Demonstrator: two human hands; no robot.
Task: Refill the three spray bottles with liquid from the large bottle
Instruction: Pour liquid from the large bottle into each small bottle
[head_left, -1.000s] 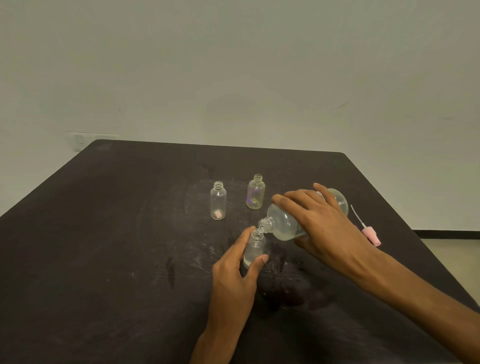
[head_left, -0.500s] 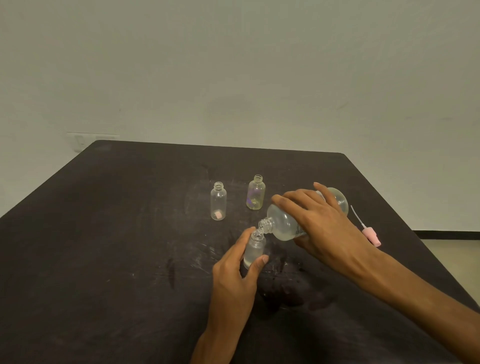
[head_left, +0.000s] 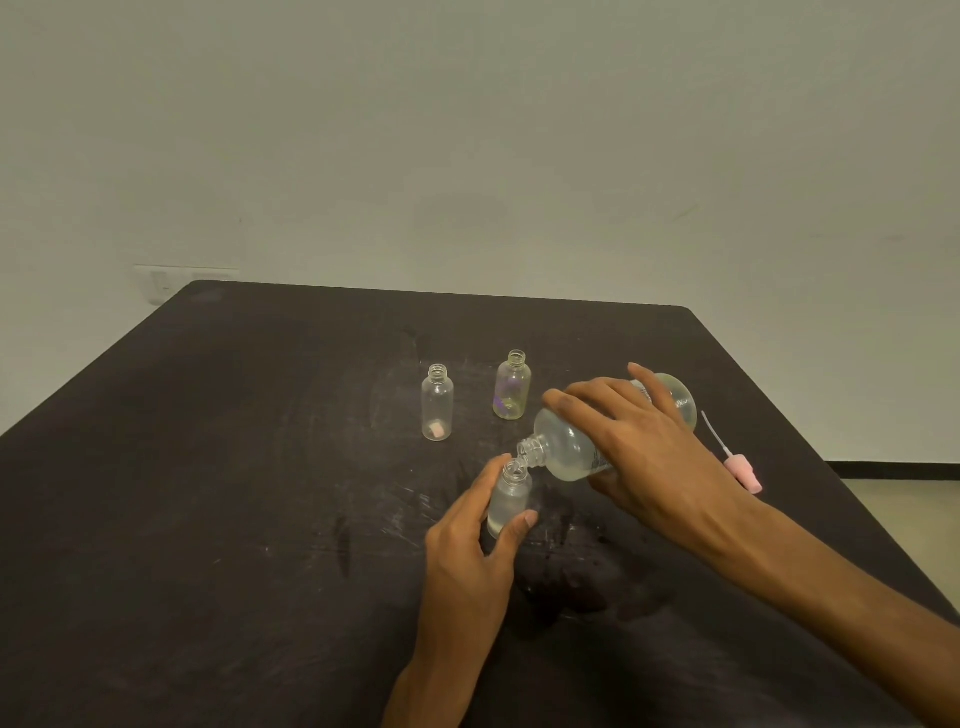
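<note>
Head view: we see a scuffed black desk (head_left: 208, 493) against a pale wall (head_left: 467, 130); our left hand (head_left: 467, 551) clasps a clear small bottle (head_left: 509, 501), our right hand (head_left: 644, 447) wraps the tilted, rounded large bottle (head_left: 566, 447).

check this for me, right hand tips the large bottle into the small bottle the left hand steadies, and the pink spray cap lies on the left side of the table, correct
Not quite. The head view shows the pink spray cap on the right side of the table. The rest holds: right hand, large bottle, small bottle, left hand.

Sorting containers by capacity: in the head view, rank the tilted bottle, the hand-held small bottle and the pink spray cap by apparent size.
1. Large bottle, clearly biggest.
2. Small bottle, steadied by the left hand.
3. Pink spray cap, smallest, though its thin tube adds length.
</note>
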